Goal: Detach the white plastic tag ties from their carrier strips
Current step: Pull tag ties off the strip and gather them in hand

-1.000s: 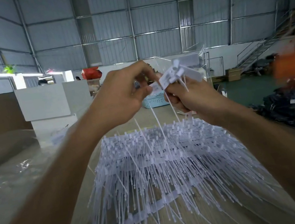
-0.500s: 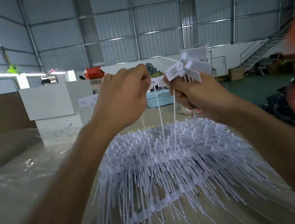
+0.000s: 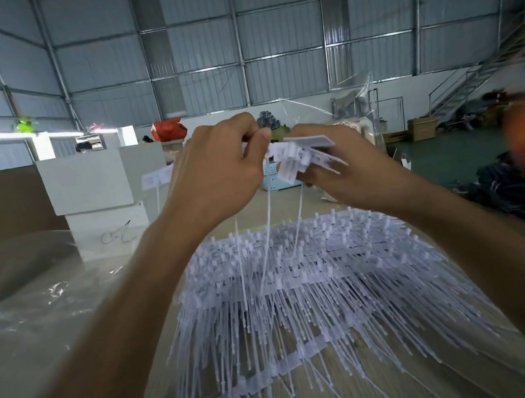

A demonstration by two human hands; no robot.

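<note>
Heap of white tag ties [image 3: 308, 295] sits mid-worktop [image 3: 34, 341], heads at the far end, thin tails fanned toward the camera; carrier strips [image 3: 266, 377] run crosswise. Above it, left hand [image 3: 215, 175] pinches one tie head, grip closed on it. Right hand [image 3: 349, 167] clamps a bunch of detached ties [image 3: 299, 158], heads up, tails hanging down; count unclear, probably several.

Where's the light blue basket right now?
In the head view the blue basket sits mid-frame on the far table end, just below and behind the two hands, peeking out between the left hand and right hand.
</note>
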